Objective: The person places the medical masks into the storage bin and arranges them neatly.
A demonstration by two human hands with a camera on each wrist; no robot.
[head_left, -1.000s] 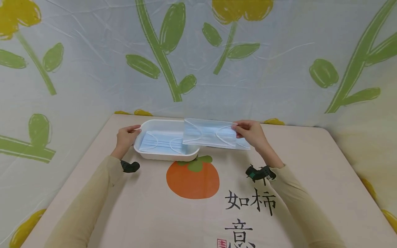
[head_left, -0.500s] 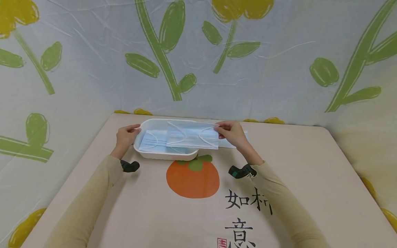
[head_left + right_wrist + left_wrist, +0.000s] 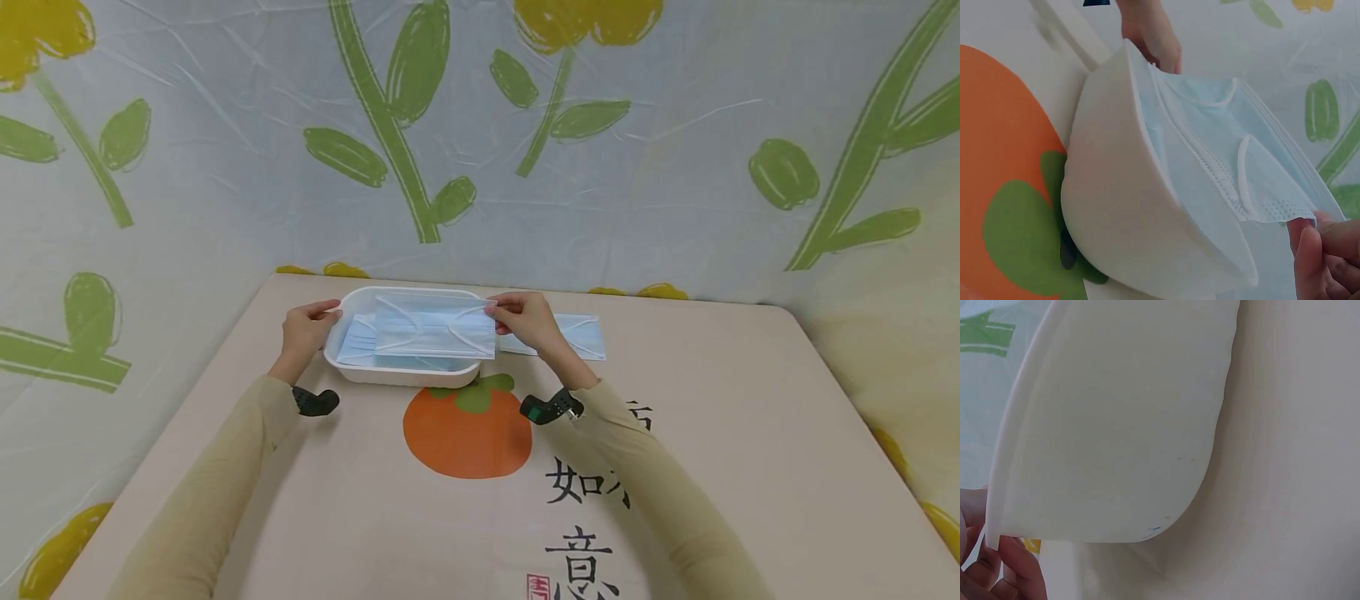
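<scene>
My left hand (image 3: 303,333) pinches the left rim of a white plastic tub (image 3: 405,377); the left wrist view shows fingers (image 3: 1022,565) at the rim's end. Between the thumb and fingers of my right hand (image 3: 528,321) is the right end of a light blue face mask (image 3: 435,329) with white ear loops. This mask is spread flat over the tub, overlapping its opening. Underneath, another blue mask (image 3: 356,342) lies inside the tub, partly covered. A further mask (image 3: 581,336) lies on the table right of the tub, partly behind my right hand.
The pale table (image 3: 750,433) carries a printed orange persimmon (image 3: 467,433) and black characters in front of the tub. Behind the table's back edge hangs a curtain (image 3: 637,208) with flowers and leaves. Dark wrist devices (image 3: 551,407) sit at both cuffs.
My right hand has moved left with the held mask, from beside the tub's right end to over its opening. My left hand has stayed on the rim. The mask on the table shows more.
</scene>
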